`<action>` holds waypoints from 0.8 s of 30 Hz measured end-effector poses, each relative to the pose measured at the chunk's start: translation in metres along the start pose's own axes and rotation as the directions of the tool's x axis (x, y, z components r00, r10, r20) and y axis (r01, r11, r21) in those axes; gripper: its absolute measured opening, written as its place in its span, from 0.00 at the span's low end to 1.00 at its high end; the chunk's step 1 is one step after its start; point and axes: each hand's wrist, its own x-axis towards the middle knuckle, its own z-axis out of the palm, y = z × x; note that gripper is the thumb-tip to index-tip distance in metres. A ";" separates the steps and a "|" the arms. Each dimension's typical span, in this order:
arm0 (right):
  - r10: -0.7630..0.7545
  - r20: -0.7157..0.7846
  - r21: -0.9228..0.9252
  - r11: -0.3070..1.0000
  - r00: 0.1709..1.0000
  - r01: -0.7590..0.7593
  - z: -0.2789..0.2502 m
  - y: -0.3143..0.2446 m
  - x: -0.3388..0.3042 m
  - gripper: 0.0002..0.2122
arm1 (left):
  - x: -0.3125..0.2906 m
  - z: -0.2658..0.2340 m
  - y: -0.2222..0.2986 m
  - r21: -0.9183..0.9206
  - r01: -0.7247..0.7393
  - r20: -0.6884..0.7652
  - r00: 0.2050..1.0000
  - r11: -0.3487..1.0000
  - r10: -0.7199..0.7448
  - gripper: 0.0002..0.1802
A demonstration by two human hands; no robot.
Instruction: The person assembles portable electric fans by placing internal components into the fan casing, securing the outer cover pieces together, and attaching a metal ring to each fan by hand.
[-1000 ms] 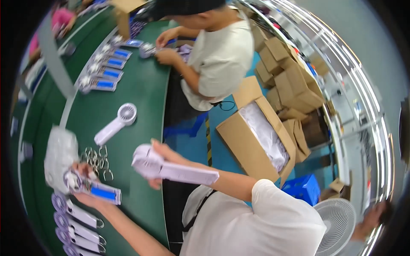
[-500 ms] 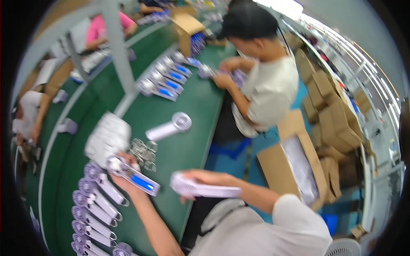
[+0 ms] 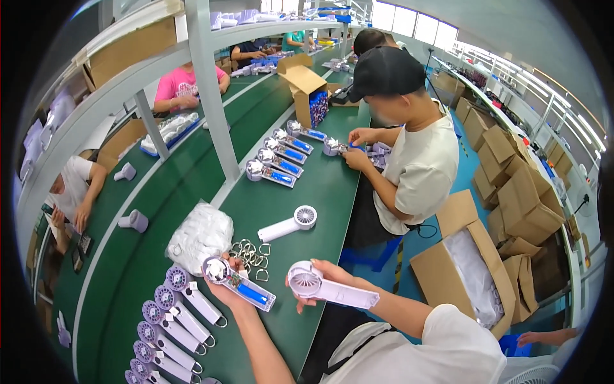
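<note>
My left hand (image 3: 225, 291) is closed around an opened handheld fan half (image 3: 254, 294), its white blades, small circuit parts and blue battery facing up. My right hand (image 3: 332, 272) grips a pale purple fan housing piece (image 3: 348, 293) with a round slotted grille. The two pieces are apart, side by side above the table's near edge. Beyond my left hand lie a loose pile of D-shaped metal rings (image 3: 261, 260) and a white plastic bag of parts (image 3: 199, 232). Another purple fan housing piece (image 3: 281, 226) lies farther off on the green table.
Several purple fans with metal loops (image 3: 182, 315) lie in a row at the left. A co-worker in a cap (image 3: 409, 147) handles parts ahead, beside several opened fan halves (image 3: 281, 165). A grey post (image 3: 214, 96) rises from the table. An open carton (image 3: 441, 275) stands at the right.
The whole view has shifted, so the table and people sit lower and farther right in the picture. Both hands keep hold of their fan pieces, which remain apart.
</note>
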 end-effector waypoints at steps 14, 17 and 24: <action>-0.004 -0.506 -0.516 0.802 0.862 -0.299 -0.012 -0.027 0.037 0.27 | 0.014 0.020 0.017 -0.003 0.018 -0.140 0.990 1.000 -0.019 0.27; -0.022 -0.504 -0.753 0.501 0.863 -0.427 -0.011 -0.027 0.035 0.29 | 0.013 0.018 0.010 0.054 0.002 -0.123 0.992 0.999 0.004 0.28; -0.167 -0.207 -0.952 -0.192 0.964 -0.238 0.006 0.000 0.039 0.31 | 0.009 0.006 0.018 -0.068 0.019 -0.037 0.999 0.998 -0.021 0.29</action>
